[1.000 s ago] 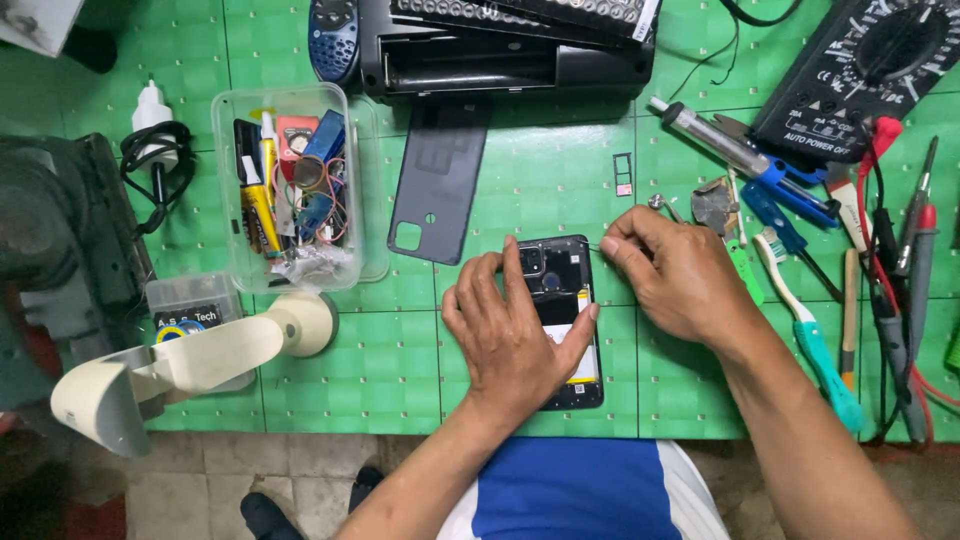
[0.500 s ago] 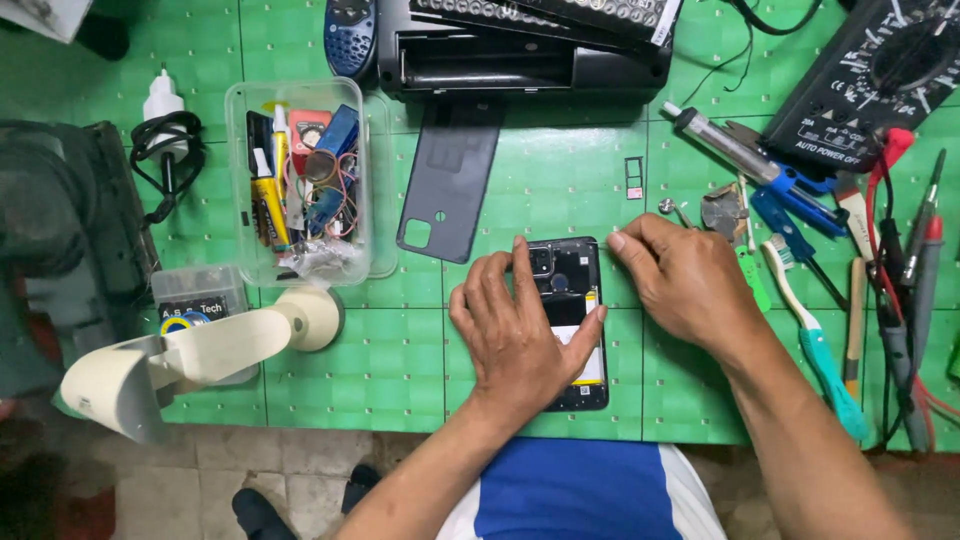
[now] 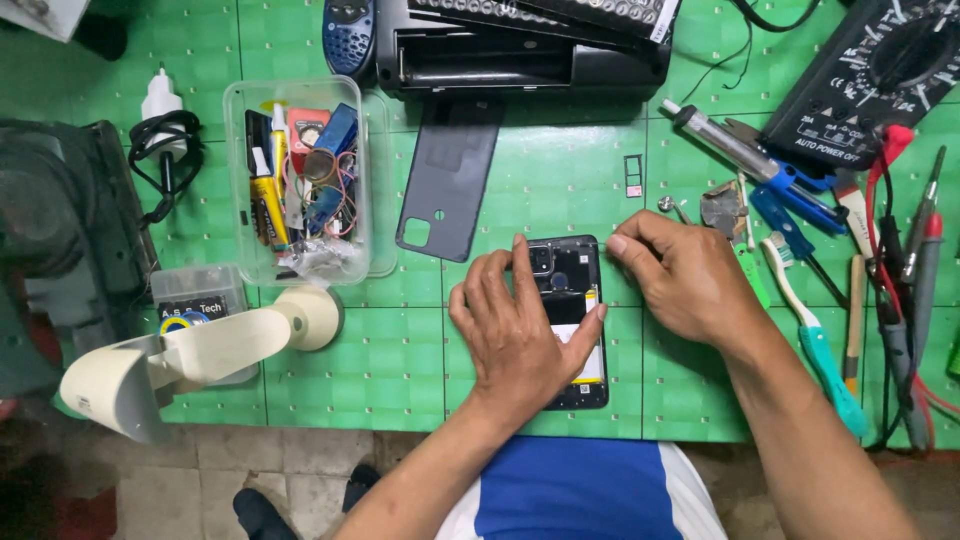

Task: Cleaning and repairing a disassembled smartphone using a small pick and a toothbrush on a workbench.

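An opened black phone [image 3: 578, 300] lies face down on the green cutting mat [image 3: 400, 350], its inner parts and battery showing. My left hand [image 3: 515, 335] rests flat over the phone's lower half and presses it to the mat. My right hand [image 3: 680, 280] is at the phone's top right corner, thumb and forefinger pinched together there on something too small to make out. The phone's grey back cover [image 3: 450, 180] lies apart on the mat, up and to the left.
A clear plastic box [image 3: 300, 180] of small parts stands left. A cream desk lamp [image 3: 190, 355] lies at front left. A black device [image 3: 520, 50] and a multimeter [image 3: 880, 70] sit at the back. Screwdrivers, tweezers and a teal toothbrush [image 3: 825, 350] crowd the right side.
Both hands stay on the phone. My right hand's fingertips have shifted slightly along the phone's top right corner. The view has drifted a little.
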